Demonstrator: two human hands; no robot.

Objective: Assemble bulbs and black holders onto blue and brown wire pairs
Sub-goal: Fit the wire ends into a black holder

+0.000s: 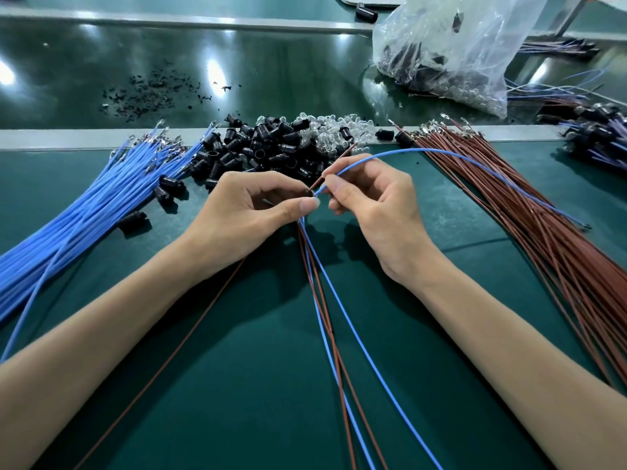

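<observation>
Above green mat (271,368): left hand (251,212) pinches wire bunch (303,232), right hand (376,205) pinches blue wire (424,149).

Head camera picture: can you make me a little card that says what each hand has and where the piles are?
left hand: pinches wire bunch, blue and brown, trailing toward the camera
right hand: pinches single blue wire, which arcs off to the right
blue wires: big bundle, left side
brown wires: big bundle, right side
black holders: pile beyond the hands
bulbs: clear pile right of the holders
plastic bag: far right, dark parts inside
table: green mat
</observation>
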